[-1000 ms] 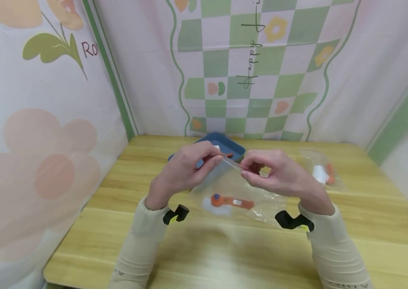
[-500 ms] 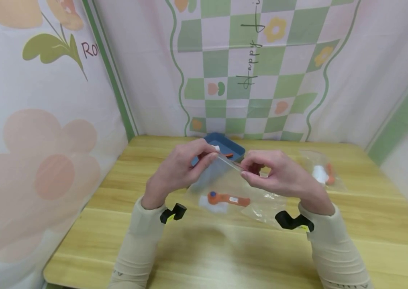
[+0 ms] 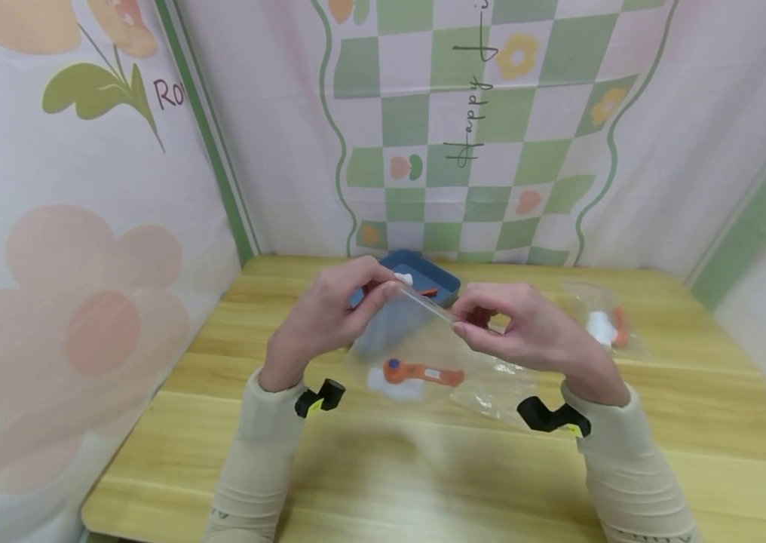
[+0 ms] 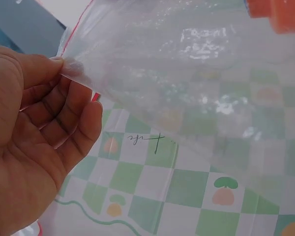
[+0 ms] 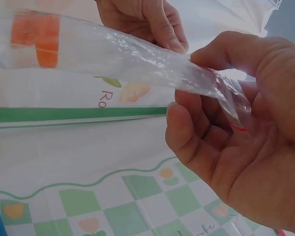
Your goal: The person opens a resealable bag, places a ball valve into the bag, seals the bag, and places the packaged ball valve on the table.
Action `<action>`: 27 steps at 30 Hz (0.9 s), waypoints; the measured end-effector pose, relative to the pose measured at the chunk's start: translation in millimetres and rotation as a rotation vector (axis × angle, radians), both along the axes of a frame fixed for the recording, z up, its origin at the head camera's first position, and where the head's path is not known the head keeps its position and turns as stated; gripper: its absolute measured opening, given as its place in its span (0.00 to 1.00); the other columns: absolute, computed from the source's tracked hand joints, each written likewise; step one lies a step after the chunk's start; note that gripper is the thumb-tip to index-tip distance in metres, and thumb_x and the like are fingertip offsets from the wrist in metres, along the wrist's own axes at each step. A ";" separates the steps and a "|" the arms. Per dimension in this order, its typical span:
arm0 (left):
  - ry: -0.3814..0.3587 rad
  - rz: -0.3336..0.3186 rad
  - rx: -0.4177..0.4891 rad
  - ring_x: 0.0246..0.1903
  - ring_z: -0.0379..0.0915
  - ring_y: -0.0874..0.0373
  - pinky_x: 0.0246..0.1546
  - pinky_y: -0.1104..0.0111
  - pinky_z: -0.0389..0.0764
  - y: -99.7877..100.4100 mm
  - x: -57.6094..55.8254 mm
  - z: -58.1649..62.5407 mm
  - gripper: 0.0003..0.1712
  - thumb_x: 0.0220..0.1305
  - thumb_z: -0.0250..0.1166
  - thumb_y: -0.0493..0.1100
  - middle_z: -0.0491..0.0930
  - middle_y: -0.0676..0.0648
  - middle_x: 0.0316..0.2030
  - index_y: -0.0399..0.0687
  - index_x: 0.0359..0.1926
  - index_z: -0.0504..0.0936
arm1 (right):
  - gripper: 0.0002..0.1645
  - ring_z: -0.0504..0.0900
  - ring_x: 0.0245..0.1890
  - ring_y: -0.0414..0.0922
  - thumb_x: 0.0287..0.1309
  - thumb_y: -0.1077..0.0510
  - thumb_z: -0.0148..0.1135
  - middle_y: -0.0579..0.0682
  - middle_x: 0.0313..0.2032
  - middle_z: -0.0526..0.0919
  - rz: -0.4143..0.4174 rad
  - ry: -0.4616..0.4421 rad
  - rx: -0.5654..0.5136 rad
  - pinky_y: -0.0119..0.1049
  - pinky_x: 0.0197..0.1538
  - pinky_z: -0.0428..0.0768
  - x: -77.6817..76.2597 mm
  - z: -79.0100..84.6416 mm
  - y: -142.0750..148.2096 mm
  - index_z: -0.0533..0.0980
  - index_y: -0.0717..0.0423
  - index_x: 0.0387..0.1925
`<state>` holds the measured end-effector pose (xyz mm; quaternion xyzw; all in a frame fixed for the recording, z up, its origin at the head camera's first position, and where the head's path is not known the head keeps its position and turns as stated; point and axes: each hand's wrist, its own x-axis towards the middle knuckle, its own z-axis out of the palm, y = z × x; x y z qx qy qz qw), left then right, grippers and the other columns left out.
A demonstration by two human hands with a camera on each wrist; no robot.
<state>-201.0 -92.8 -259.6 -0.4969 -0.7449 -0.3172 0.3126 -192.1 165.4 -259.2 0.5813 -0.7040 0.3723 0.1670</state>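
Observation:
A clear zip bag [image 3: 410, 335] with a red line along its mouth hangs between my hands above the table. Inside it lie an orange piece with a round end and a blue dot [image 3: 422, 372] and something flat and white [image 3: 390, 387]. My left hand [image 3: 329, 313] pinches the bag's top edge between thumb and fingers, as the left wrist view also shows. At the edge's other end, my right hand [image 3: 525, 326] pinches the film. In the right wrist view, the bag [image 5: 123, 54] runs into the right palm, and its orange content [image 5: 37, 37] shows through.
Behind the hands stands a blue tray [image 3: 449, 286] holding white and orange items, partly covered by the left hand. A second clear bag [image 3: 635, 348], with white and orange contents, lies at the right on the wooden table [image 3: 715, 445]. Printed curtains [image 3: 274, 151] enclose the table.
My left hand has slid left and slightly up, away from the right hand, so more of the bag's edge shows between them. The bag's contents have shifted left. The right hand stays put.

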 end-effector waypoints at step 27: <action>-0.019 0.010 0.086 0.24 0.64 0.66 0.24 0.75 0.65 -18.1 -3.0 4.7 0.03 0.62 0.60 0.35 0.74 0.52 0.27 0.40 0.36 0.79 | 0.02 0.73 0.24 0.33 0.57 0.65 0.57 0.42 0.23 0.72 -0.005 0.104 0.016 0.20 0.29 0.72 5.4 4.8 1.4 0.75 0.57 0.29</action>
